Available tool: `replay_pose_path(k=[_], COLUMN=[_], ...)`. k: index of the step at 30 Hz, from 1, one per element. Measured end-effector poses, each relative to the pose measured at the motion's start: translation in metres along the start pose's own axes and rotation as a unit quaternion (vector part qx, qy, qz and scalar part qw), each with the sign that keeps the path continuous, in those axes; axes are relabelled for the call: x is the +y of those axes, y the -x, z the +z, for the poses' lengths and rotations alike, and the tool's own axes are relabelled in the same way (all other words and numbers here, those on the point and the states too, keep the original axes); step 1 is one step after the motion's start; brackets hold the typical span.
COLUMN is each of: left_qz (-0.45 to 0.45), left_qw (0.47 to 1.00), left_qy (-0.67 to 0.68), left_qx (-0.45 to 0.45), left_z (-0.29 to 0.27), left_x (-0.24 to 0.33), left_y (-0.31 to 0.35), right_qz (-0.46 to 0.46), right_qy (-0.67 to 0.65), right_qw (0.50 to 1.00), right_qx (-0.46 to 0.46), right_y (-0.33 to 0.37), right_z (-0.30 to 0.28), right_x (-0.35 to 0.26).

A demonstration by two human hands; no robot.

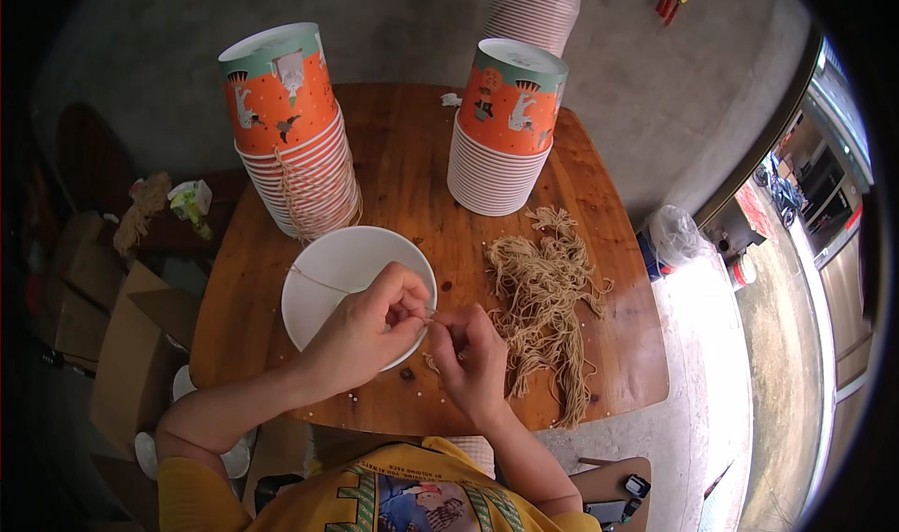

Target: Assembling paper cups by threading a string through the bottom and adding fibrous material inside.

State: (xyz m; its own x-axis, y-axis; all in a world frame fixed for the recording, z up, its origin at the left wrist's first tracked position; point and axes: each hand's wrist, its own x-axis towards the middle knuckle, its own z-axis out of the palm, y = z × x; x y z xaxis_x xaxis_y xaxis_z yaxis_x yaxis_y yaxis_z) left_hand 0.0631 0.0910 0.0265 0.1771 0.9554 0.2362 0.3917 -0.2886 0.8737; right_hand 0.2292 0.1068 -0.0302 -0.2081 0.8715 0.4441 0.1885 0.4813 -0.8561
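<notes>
My left hand point(375, 331) is above a white paper bucket point(323, 256) and pinches a thin beige cord point(318, 281). This cord runs from the bucket's left rim across its opening to my fingers. Close beside it, my right hand point(470, 349) pinches at the cord too, near the bucket's right rim; the fingertips of both hands almost meet, and their exact grip on the strand is partly hidden. A loose heap of beige cords point(538, 298) lies on the wooden table point(407, 148), right of the bucket.
Two stacks of upturned orange-and-green paper buckets point(290, 92) point(510, 101) stand at the back; cords hang down the left stack. Another tall stack point(534, 7) rises behind. Small white dots speckle the table. A cardboard box point(136, 363) stands left, a stool point(613, 490) lower right.
</notes>
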Motion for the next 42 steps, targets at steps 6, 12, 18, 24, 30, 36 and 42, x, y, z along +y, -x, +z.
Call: replay_pose_path(k=[6,12,18,24,30,36,42], left_qz=[-0.018,-0.039,-0.047,-0.023,0.034,0.078,0.028], left_qw=[1.000,0.996,0.994,0.999,0.998,0.994,0.997], left_qy=[0.016,0.074,0.091,0.027,-0.049,-0.074,-0.023], left_qx=[-0.019,-0.042,-0.048,-0.038,-0.030,-0.016,-0.064], left_z=[-0.005,-0.007,-0.006,-0.006,-0.004,-0.001,-0.005], left_x=[-0.001,-0.004,-0.002,0.005,0.001,0.000,-0.003], left_y=[-0.002,-0.004,-0.006,-0.003,-0.005,-0.006,-0.007], right_qz=[-0.031,-0.003,-0.059,-0.058,-0.064,-0.148,-0.023], right_qy=[0.028,0.013,0.040,0.036,0.062,0.177,0.003], right_qw=[0.999,1.000,0.997,0.998,0.995,0.972,0.999], right_qx=[0.015,0.010,0.005,-0.013,-0.039,-0.035,-0.040], right_y=[-0.005,-0.002,-0.004,-0.006,-0.011,-0.011,-0.002], right_z=[0.001,-0.001,-0.003,-0.006,-0.013,-0.018,-0.013], right_x=[0.000,0.001,-0.002,-0.001,-0.003,-0.004,0.004])
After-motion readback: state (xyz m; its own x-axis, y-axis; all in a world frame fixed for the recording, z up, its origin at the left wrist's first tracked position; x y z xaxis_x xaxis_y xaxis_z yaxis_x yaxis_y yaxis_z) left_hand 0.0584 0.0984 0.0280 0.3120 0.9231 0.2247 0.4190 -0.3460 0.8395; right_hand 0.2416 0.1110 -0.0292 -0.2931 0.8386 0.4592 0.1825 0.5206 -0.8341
